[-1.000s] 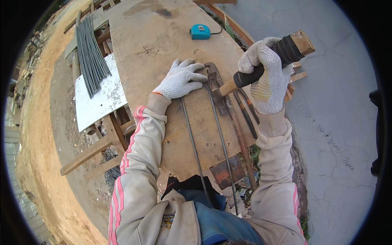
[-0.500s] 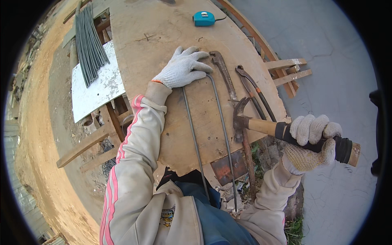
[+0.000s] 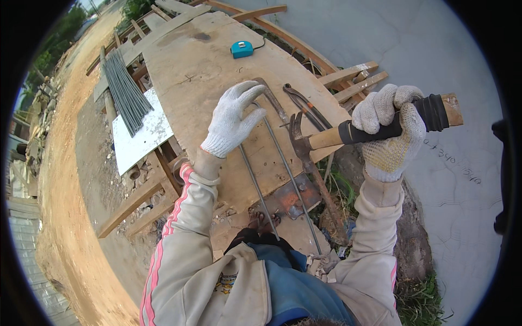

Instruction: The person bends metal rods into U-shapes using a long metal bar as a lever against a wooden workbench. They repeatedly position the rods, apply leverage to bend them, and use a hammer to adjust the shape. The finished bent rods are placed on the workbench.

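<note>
Currently: one claw hammer, right hand clamped round the black-wrapped handle, head above a rusty bar; contact cannot be told. Left hand: gloved, thumb apart from the fingers, nothing gripped, beside the bend of one U-shaped steel rod, legs overhanging the desk's near edge. Step, as judged: hammer work at the rod; a blow would call for a steadied rod and the left hand clear. Desk: brown, stained, bearing pincers and a teal tape measure. Surroundings, outdoor: rod bundle on a white board, left; earth track beyond; grey surface, right.
</note>
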The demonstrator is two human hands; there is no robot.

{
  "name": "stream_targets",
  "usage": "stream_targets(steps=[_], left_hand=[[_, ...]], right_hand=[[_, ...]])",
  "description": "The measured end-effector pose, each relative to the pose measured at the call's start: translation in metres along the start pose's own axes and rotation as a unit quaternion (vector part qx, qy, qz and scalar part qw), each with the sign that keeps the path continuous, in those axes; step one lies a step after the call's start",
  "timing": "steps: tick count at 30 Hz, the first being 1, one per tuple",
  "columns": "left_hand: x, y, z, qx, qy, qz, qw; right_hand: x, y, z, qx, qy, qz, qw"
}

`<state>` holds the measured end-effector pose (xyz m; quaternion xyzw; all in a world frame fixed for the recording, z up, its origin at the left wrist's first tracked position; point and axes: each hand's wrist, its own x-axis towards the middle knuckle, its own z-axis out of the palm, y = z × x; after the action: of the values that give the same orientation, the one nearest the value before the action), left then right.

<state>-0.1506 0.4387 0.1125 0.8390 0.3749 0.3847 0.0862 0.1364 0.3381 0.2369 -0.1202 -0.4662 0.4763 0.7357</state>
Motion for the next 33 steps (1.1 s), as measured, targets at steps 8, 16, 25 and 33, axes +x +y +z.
stream_targets(steps=[8,16,25,33], left_hand=[[-0.037,0.105,0.018,-0.161,-0.154,0.032,0.974],[-0.043,0.128,0.001,-0.187,-0.190,0.097,0.959],[-0.074,0.013,0.012,0.163,-0.001,-0.185,0.969],[-0.083,-0.005,0.044,0.187,0.026,-0.165,0.968]], right_hand=[[-0.012,-0.059,0.013,-0.017,-0.098,0.051,0.994],[-0.044,-0.079,0.002,-0.020,-0.033,0.237,0.971],[-0.111,-0.069,-0.029,-0.622,-0.136,0.311,0.706],[-0.223,-0.036,0.000,-0.648,-0.137,0.373,0.650]])
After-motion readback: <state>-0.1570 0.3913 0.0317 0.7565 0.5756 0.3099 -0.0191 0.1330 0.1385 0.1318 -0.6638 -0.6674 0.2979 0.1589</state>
